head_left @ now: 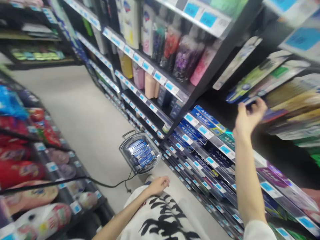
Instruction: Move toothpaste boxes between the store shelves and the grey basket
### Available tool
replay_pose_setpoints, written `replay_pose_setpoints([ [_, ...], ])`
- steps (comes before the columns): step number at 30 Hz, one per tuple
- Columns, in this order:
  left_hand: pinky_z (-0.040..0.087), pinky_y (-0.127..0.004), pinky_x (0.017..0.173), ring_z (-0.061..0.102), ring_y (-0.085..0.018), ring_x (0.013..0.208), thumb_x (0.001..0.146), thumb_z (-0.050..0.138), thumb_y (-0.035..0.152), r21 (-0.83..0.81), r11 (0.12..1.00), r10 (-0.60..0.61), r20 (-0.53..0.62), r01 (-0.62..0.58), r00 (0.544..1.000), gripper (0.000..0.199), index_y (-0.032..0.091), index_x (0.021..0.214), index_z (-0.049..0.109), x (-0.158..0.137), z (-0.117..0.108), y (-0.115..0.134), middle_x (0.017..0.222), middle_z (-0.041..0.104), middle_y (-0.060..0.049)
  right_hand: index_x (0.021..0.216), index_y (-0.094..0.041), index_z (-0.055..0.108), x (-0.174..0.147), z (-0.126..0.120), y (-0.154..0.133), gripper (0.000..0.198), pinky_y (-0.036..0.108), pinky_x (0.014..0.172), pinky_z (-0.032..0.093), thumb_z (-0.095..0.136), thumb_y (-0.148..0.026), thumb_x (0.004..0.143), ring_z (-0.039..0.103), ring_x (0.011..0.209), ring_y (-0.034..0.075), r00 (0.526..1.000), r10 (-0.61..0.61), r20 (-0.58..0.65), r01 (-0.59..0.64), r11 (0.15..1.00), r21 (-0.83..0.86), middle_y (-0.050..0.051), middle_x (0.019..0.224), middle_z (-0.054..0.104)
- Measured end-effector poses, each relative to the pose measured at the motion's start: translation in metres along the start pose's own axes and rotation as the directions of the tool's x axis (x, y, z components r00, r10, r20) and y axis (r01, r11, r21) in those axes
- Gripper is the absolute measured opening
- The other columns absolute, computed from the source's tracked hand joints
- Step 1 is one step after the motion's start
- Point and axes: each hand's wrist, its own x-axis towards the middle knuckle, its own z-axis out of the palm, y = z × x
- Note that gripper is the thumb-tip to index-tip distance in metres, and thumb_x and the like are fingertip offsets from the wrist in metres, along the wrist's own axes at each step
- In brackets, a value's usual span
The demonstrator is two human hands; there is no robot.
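- Basket (125, 156) is down on the floor (70, 93), and I can see a bunch of blue-and-white boxes (142, 151) lying in it; too blurry for me to read any labels.
- Shelf edge (147, 68) full of price tags, with pump bottles (185, 56) packed close together behind it.
- Right beside that, the lower rack is loaded with mostly blue cartons (195, 128) in stepped rows.
- The slim pack I'm at (277, 81) is above those cartons, slanted in my view, among other packs.
- My right hand (250, 115) is at its lower end, thumb and fingers bent around there. Can't tell from this feed whether they're clamped on it or just close.
- Left hand (158, 185) is low over the patterned clothing (162, 213), fingers loosely curled, nothing visible in it.
- Room-wise: there's a dark gap between packs and cartons, and my right forearm crosses the carton rack's front edge.
- Aisle floor is open beyond the basket, but a black cord (100, 182) runs in from the left to near it.
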Motion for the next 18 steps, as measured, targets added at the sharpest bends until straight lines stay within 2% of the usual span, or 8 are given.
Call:
replay_pose_setpoints([
  [3,0.051,-0.023,0.079,0.071,-0.015,0.086,0.093,0.042,0.024,0.065,0.998,-0.02,0.025,0.019,0.999,0.031,0.018,0.112,0.066,0.0,0.002,-0.006,0.1,0.079,-0.005,0.129,-0.031,0.055,-0.071,-0.034,-0.026,0.044,0.049,0.106,0.048,0.066,-0.032,0.087,0.055,0.129,0.023,0.986,-0.137,0.091,0.136,0.991,0.017,0.006,0.139,0.055],
  [6,0.051,-0.023,0.082,0.071,-0.015,0.087,0.091,0.045,0.02,0.078,0.996,-0.054,0.051,0.05,0.997,0.03,0.02,0.111,0.068,0.004,0.004,-0.011,0.098,0.079,-0.003,0.121,-0.031,0.062,-0.147,-0.059,-0.026,0.033,0.053,0.102,0.051,0.064,-0.029,0.089,0.061,0.122,0.027,0.933,-0.177,0.312,0.197,0.98,-0.032,0.007,0.128,0.063],
  [7,0.051,-0.023,0.083,0.072,-0.016,0.088,0.09,0.046,0.02,0.092,0.994,-0.066,0.062,0.06,0.996,0.03,0.021,0.11,0.069,0.005,0.005,-0.013,0.098,0.079,-0.002,0.116,-0.03,0.064,-0.173,-0.065,-0.017,0.028,0.055,0.105,0.05,0.064,-0.028,0.088,0.062,0.119,0.028,0.888,-0.18,0.424,0.228,0.971,-0.065,0.008,0.122,0.066],
  [9,0.051,-0.026,0.085,0.072,-0.018,0.091,0.091,0.048,0.022,0.133,0.987,-0.097,0.076,0.086,0.992,0.028,0.023,0.109,0.07,0.01,0.006,-0.018,0.096,0.079,-0.003,0.113,-0.027,0.066,-0.225,-0.074,0.009,0.023,0.054,0.101,0.052,0.06,-0.027,0.091,0.065,0.113,0.028,0.758,-0.118,0.642,0.214,0.974,-0.074,0.01,0.117,0.069],
  [11,0.052,-0.029,0.086,0.071,-0.022,0.094,0.091,0.05,0.025,0.181,0.976,-0.139,0.08,0.123,0.987,0.027,0.024,0.108,0.071,0.016,0.008,-0.025,0.096,0.078,-0.005,0.116,-0.024,0.066,-0.278,-0.083,0.041,0.025,0.054,0.101,0.053,0.052,-0.027,0.096,0.065,0.114,0.028,0.577,-0.009,0.817,0.162,0.981,-0.104,0.012,0.119,0.069],
  [13,0.052,-0.032,0.087,0.07,-0.024,0.097,0.091,0.054,0.027,0.22,0.961,-0.188,0.082,0.166,0.979,0.024,0.023,0.108,0.071,0.023,0.01,-0.035,0.099,0.077,-0.008,0.113,-0.022,0.069,-0.331,-0.094,0.07,0.027,0.055,0.101,0.053,0.049,-0.029,0.096,0.065,0.116,0.031,0.389,0.092,0.917,0.131,0.979,-0.154,0.013,0.122,0.069],
  [15,0.052,-0.034,0.091,0.069,-0.024,0.101,0.091,0.058,0.027,0.241,0.947,-0.238,0.086,0.211,0.967,0.022,0.021,0.108,0.071,0.03,0.012,-0.046,0.105,0.076,-0.01,0.107,-0.02,0.071,-0.381,-0.107,0.091,0.03,0.054,0.1,0.055,0.046,-0.031,0.095,0.067,0.114,0.032,0.315,0.203,0.927,0.052,0.972,-0.231,0.015,0.119,0.07],
  [18,0.052,-0.042,0.097,0.066,-0.023,0.107,0.093,0.062,0.03,0.241,0.928,-0.312,0.084,0.285,0.946,0.023,0.017,0.111,0.069,0.04,0.015,-0.063,0.116,0.071,-0.011,0.105,-0.023,0.072,-0.44,-0.128,0.107,0.03,0.052,0.096,0.058,0.046,-0.033,0.092,0.071,0.107,0.034,0.289,0.362,0.886,-0.104,0.932,-0.346,0.013,0.109,0.073],
])
